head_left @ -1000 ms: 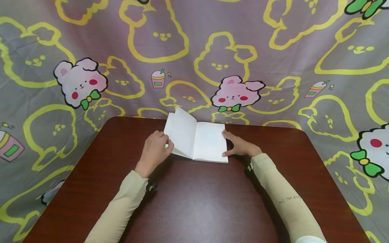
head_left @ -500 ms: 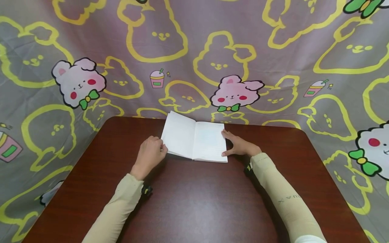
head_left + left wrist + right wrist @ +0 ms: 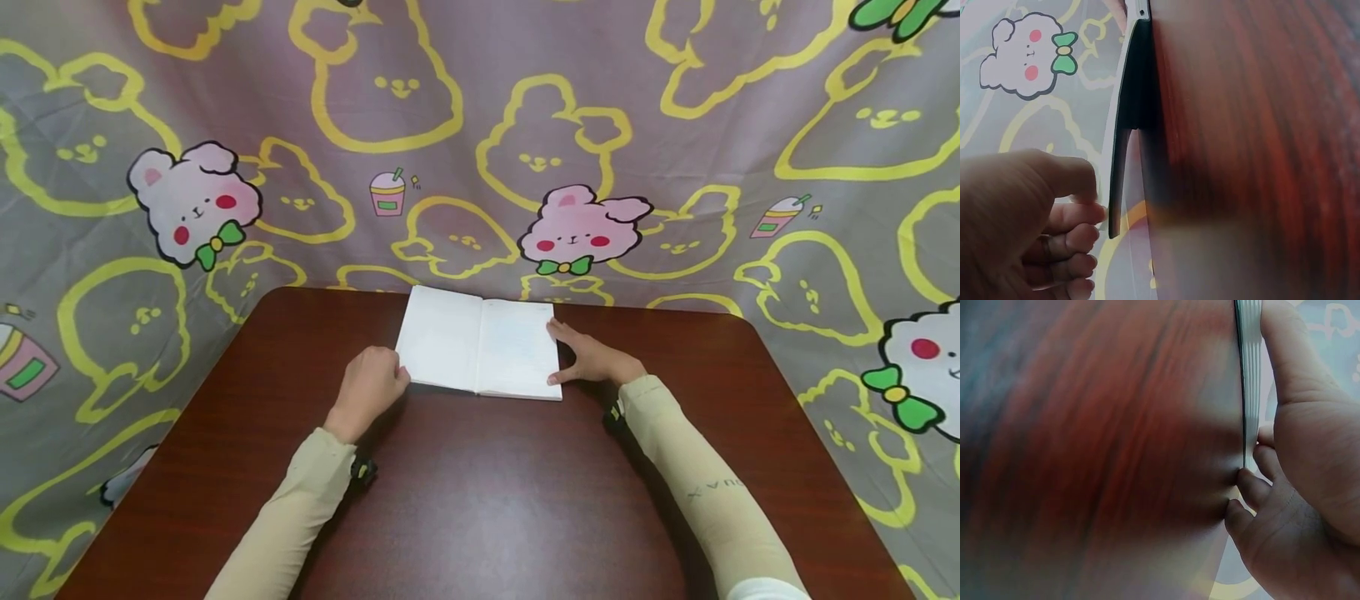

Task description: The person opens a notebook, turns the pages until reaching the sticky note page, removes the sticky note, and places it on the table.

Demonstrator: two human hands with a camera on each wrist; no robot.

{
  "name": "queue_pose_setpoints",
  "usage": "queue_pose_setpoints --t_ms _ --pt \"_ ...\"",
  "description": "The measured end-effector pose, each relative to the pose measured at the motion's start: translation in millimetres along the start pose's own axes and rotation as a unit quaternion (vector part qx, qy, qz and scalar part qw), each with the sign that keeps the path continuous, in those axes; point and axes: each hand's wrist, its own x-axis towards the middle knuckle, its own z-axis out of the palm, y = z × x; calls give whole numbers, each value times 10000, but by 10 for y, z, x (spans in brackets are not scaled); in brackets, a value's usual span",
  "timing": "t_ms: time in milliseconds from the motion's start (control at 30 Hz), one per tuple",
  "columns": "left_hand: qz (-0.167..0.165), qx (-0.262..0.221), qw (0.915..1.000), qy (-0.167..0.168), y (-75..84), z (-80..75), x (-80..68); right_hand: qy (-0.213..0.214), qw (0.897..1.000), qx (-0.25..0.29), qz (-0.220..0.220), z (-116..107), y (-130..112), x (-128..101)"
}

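An open notebook with white pages lies near the table's far edge, faint bluish print on its right page. My left hand, fingers curled, pinches at the lower left edge of the notebook. In the left wrist view, the dark thin cover stands raised off the table beside the curled fingertips. My right hand holds the right edge, thumb and fingers spread apart along it. The right wrist view shows the page stack edge-on, with fingertips low at the table.
The dark reddish-brown wooden table has rounded far corners. Behind it and on both sides hangs a grey curtain with yellow outlines and cartoon rabbits.
The lifted left-hand page has come down flat onto the left side. My left hand has moved left and slightly toward me with it. The right hand has stayed in place.
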Motion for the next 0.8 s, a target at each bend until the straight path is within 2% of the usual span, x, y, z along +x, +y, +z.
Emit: queue_pose_setpoints --t_ms 267,500,800 --pt "-274 -232 9986 -396 -45 82 6 8 10000 11 30 -1 3 -6" --pt "-504 -235 9956 -760 -56 150 22 -3 10000 -67 32 -5 26 -2" --pt "-905 -390 9896 -1049 -53 170 36 -17 10000 17 32 -5 59 24"
